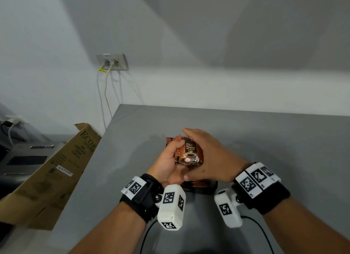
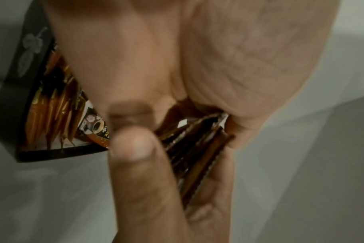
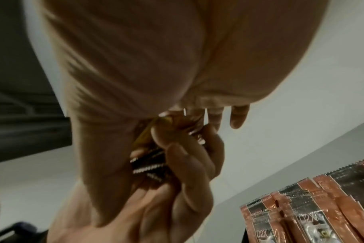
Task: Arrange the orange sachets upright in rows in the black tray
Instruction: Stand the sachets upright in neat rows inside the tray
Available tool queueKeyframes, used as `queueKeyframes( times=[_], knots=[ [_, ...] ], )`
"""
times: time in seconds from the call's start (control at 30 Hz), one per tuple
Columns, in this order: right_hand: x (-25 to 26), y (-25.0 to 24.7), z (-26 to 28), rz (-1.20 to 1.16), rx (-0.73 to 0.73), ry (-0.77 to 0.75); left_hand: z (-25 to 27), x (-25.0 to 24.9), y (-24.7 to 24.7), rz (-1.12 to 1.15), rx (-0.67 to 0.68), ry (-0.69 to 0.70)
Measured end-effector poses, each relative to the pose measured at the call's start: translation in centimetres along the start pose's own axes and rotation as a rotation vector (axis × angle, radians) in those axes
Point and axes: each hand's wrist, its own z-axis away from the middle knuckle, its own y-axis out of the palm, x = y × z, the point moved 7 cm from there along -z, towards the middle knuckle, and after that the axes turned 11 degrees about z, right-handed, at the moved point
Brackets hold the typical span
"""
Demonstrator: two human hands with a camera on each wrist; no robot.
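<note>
Gripping sachet stack [image 1: 190,153]: left hand [image 1: 167,159] curled | right hand [image 1: 210,155] cupping it

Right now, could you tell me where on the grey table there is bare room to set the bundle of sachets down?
The grey table is bare right of the right hand, and between the left hand and the table's left edge by the cardboard box. It is crowded at the centre: both hands hold the sachet bundle above the black tray, which already holds sachets.
</note>
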Motion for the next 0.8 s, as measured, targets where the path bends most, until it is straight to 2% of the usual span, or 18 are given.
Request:
queueKeyframes(
  times=[0.2,0.33,0.43,0.53,0.63,0.7,0.8],
  knots=[
    [0.4,0.9,-0.6,0.145,-0.047,-0.036,-0.3,0.5,0.1,0.006,0.061,-0.006],
    [0.3,0.4,-0.6,0.032,0.014,-0.012,0.1,0.4,0.5,-0.069,0.122,0.029],
    [0.6,-0.1,-1.0,0.042,-0.044,-0.065,0.2,0.5,0.5,-0.063,0.155,0.002],
    [0.8,0.0,-1.0,0.015,-0.038,-0.067,0.2,0.1,0.7,-0.02,0.184,-0.023],
    [0.9,0.2,-0.8,0.055,-0.024,-0.067,-0.2,-0.4,0.6,-0.086,0.103,0.008],
    [1.2,0.1,-0.9,0.054,-0.046,-0.066,-0.5,-0.5,0.2,-0.048,0.065,0.057],
    [1.5,0.3,-1.2,0.089,-0.039,-0.095,-0.3,-0.5,0.6,0.016,0.131,0.039]
  ],
)
